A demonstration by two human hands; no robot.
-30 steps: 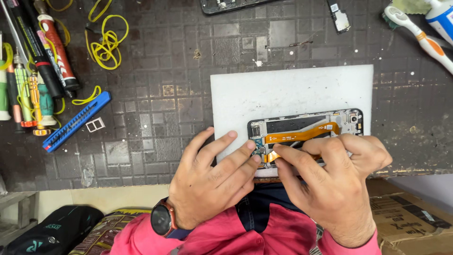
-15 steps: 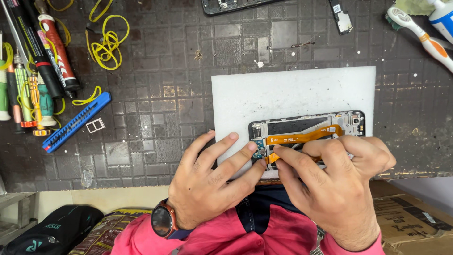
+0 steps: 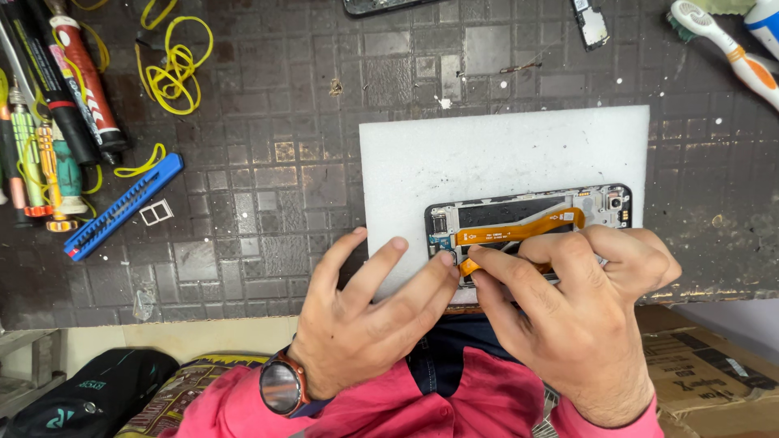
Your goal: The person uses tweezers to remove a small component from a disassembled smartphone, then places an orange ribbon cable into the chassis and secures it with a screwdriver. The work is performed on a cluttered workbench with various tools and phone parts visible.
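An opened phone [image 3: 527, 212] lies back-up on a white foam pad [image 3: 495, 150], its inner frame bare and an orange flex cable [image 3: 519, 231] running across it. My left hand [image 3: 365, 316] rests at the phone's left end, fingers spread, with a fingertip pressing on the small board there. My right hand [image 3: 576, 312] covers the phone's near edge; its thumb and forefinger pinch the lower end of the orange flex cable. A watch sits on my left wrist.
Screwdrivers and tubes [image 3: 49, 122] lie at the far left beside a blue opening tool [image 3: 122, 207], a small SIM tray [image 3: 156, 212] and yellow wire [image 3: 174, 69]. A toothbrush [image 3: 722, 45] lies top right. A cardboard box [image 3: 714, 373] sits below the bench edge.
Both hands stay on the phone; the fingers have shifted slightly along the flex cable's lower end. The phone and pad have not moved.
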